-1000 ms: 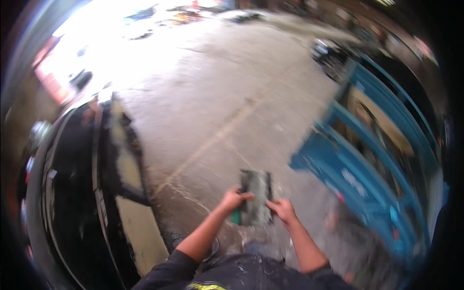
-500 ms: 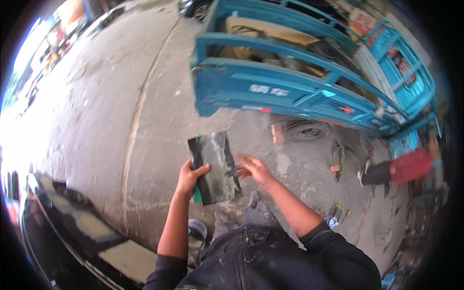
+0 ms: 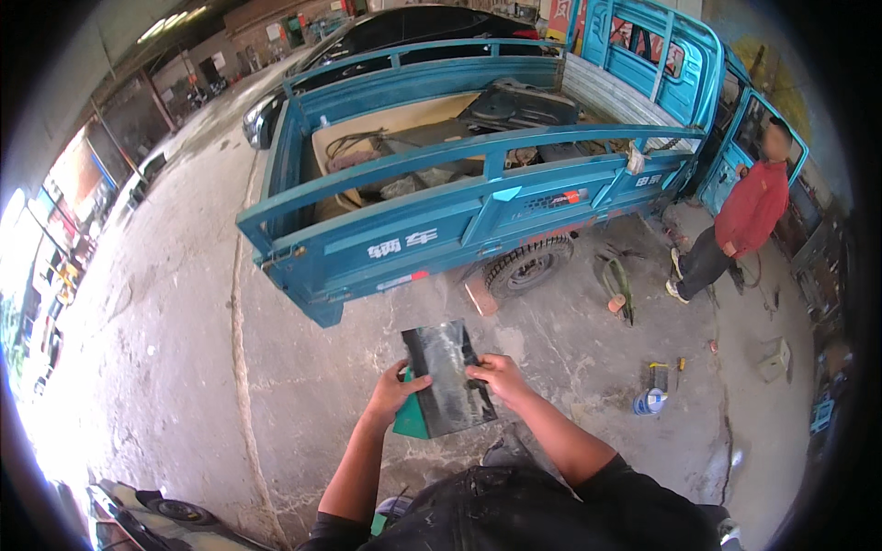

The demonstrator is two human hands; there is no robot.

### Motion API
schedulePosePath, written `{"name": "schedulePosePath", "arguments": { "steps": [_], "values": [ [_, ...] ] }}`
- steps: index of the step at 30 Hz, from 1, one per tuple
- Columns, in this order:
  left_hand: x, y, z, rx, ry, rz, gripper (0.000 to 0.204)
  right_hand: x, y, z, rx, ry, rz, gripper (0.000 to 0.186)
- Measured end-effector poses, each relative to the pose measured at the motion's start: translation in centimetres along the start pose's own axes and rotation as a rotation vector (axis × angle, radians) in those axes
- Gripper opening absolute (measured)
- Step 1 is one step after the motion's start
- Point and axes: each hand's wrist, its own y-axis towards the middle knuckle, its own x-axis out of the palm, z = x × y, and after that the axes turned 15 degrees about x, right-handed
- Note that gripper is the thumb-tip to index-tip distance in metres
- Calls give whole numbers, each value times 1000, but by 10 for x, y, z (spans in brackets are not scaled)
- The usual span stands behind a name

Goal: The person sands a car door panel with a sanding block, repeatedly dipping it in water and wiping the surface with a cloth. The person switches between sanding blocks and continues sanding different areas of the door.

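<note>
A flat, smeared dark-grey and black board is held out at waist height, with a green piece showing beneath its left side. My left hand grips the left edge, thumb on top and fingers partly hidden underneath. My right hand is closed on the right edge, its thumb over the upper face.
A blue cargo tricycle with a loaded bed stands ahead, a black car behind it. A person in a red top is at its right. A tub and hoses lie on the concrete floor; a vehicle part is lower left.
My view has swung right toward the blue tricycle. My right hand, loose half a second ago, now grips the board's edge. The person in red now stands more fully in view.
</note>
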Motion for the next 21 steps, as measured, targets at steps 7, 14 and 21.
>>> {"name": "schedulePosePath", "arguments": {
  "steps": [7, 14, 21],
  "values": [
    [44, 62, 40, 51, 120, -93, 79, -156, 10, 6, -88, 153, 315, 8],
    [24, 128, 121, 243, 82, -58, 51, -347, 45, 129, -162, -44, 766, 29],
    [-26, 241, 242, 475, 843, 3, 54, -416, -53, 286, 378, -440, 1294, 43]
  ]
}}
